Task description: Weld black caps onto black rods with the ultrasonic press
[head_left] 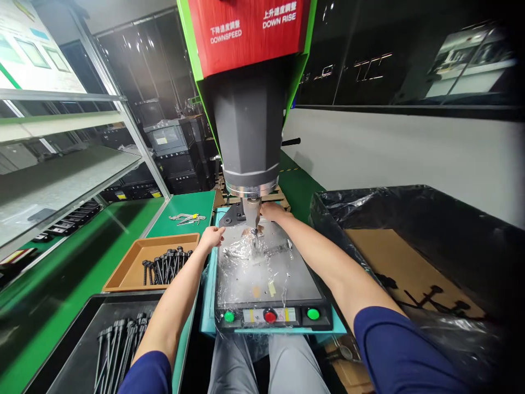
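Observation:
A welding press with a black head [248,120] stands in front of me, its metal horn [251,212] pointing down at a metal base plate [238,287]. Crumpled clear plastic film [246,250] covers part of the plate around the horn's tip. At the plate's left edge, my left hand [212,237] has its fingers closed; whatever is between them is too small to make out. My right hand [274,211] reaches behind the horn on the right, its fingertips mostly hidden. Dark parts [279,250] show under the film.
An orange tray [135,254] and a black tray [69,334] on the left hold several long black stems. Pliers [186,219] lie beyond on the green bench. To the right stands a bin lined with black plastic [332,210]. Green buttons [313,314] and a red button [270,316] line the front.

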Tool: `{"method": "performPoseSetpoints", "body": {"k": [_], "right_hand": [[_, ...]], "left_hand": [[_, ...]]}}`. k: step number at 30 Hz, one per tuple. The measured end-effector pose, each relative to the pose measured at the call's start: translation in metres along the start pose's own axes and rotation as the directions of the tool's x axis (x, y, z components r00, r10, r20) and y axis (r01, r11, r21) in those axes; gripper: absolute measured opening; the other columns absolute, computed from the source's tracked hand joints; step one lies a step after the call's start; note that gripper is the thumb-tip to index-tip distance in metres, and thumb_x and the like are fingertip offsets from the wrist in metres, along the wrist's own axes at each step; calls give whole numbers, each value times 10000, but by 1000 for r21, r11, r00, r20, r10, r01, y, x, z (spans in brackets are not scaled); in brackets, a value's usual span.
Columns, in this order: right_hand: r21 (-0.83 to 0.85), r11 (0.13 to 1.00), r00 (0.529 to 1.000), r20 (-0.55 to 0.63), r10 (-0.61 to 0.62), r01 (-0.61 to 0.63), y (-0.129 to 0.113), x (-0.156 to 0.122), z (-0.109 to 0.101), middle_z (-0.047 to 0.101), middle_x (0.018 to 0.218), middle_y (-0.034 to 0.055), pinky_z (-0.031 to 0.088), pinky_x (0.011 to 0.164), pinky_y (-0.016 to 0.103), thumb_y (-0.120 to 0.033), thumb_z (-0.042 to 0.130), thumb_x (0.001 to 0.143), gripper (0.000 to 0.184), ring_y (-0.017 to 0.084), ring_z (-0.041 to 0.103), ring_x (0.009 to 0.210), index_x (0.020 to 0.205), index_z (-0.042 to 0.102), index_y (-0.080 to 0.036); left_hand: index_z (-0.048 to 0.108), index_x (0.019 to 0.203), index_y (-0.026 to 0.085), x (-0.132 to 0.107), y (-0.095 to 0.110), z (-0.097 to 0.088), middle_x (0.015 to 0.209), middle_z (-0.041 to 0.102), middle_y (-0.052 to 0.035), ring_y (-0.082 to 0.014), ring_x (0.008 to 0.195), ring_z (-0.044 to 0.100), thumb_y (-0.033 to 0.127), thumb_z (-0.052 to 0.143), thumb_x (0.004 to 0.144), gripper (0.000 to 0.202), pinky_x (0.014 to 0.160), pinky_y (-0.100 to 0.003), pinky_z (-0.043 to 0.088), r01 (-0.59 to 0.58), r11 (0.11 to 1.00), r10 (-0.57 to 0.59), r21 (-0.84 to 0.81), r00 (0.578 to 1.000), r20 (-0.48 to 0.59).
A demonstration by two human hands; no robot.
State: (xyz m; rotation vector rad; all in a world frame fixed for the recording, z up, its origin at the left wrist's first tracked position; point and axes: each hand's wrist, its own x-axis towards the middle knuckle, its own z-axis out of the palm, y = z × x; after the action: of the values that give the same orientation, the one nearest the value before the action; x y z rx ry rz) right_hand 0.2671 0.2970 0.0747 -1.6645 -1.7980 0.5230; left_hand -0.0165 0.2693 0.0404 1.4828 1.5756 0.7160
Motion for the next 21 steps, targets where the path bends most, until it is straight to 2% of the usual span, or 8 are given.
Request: {"method": "performPoseSetpoints", "body": {"k": [2, 4, 5, 7, 9, 13, 16, 21], "right_hand": [[-79, 995, 998, -38, 54, -56, -2, -10, -11, 682, 853, 169, 458, 804, 371, -324, 626, 905, 246, 333, 637, 961, 728, 666, -158], [-135, 988, 994, -80, 69, -80, -3, -29, -19, 680, 959, 169, 443, 868, 380, -314, 582, 938, 233, 328, 611, 1033, 806, 688, -154], [-154, 985, 993, -105, 57, -73, -3, -41, -21, 675, 1016, 162, 432, 902, 377, -313, 554, 957, 231, 318, 596, 1069, 869, 699, -156], [-170, 985, 986, -167, -6, -23, -2, -70, -21, 662, 1097, 145, 413, 955, 368, -315, 505, 983, 249, 295, 575, 1108, 1005, 702, -165], [-155, 987, 971, -228, -74, 39, 2, -103, -18, 661, 1123, 134, 414, 978, 367, -317, 493, 980, 271, 280, 581, 1099, 1088, 691, -168], [-40, 995, 930, -356, -97, 88, 28, -180, -6, 673, 1126, 119, 454, 982, 391, -366, 485, 949, 297, 274, 611, 1071, 1071, 693, -191], [79, 997, 902, -431, 36, -2, 66, -245, 12, 666, 1135, 125, 515, 905, 398, -475, 466, 938, 372, 273, 646, 989, 1083, 683, -210], [126, 937, 855, -384, 350, -326, 135, -345, 65, 639, 1142, 185, 528, 885, 456, -584, 514, 834, 580, 323, 628, 1039, 1202, 613, -148]], "left_hand": [[619, 838, 140, -7, 2, -6, 716, 675, -65, -157, 627, 631, 446, 679, 818, 312, 634, -271, 507, -8, 999, 10, 41, 1000, -29], [642, 922, 144, -19, 4, -4, 891, 710, -115, -219, 855, 678, 384, 698, 800, 275, 770, -317, 519, -90, 985, 106, 145, 988, -109], [650, 966, 145, -26, 4, 0, 990, 708, -136, -244, 969, 668, 352, 685, 806, 264, 849, -344, 510, -170, 962, 204, 215, 968, -148], [657, 1037, 154, -43, 6, 14, 1146, 677, -147, -264, 1113, 622, 316, 640, 832, 262, 974, -381, 472, -372, 867, 441, 333, 883, -162], [665, 1054, 168, -60, 8, 29, 1194, 662, -132, -260, 1147, 606, 302, 614, 844, 254, 1021, -392, 456, -520, 782, 587, 344, 800, -123], [673, 1046, 176, -99, 3, 36, 1178, 671, -122, -262, 1149, 606, 298, 604, 852, 240, 1007, -408, 480, -557, 788, 607, 262, 773, -183], [660, 1099, 189, -138, -28, 22, 1213, 658, -110, -244, 1163, 600, 344, 561, 897, 273, 997, -388, 491, -536, 822, 570, 194, 767, -296], [637, 1133, 191, -210, -120, 22, 1180, 645, -116, -237, 1109, 610, 361, 530, 913, 298, 977, -390, 503, -343, 910, 412, 232, 807, -423]]}}
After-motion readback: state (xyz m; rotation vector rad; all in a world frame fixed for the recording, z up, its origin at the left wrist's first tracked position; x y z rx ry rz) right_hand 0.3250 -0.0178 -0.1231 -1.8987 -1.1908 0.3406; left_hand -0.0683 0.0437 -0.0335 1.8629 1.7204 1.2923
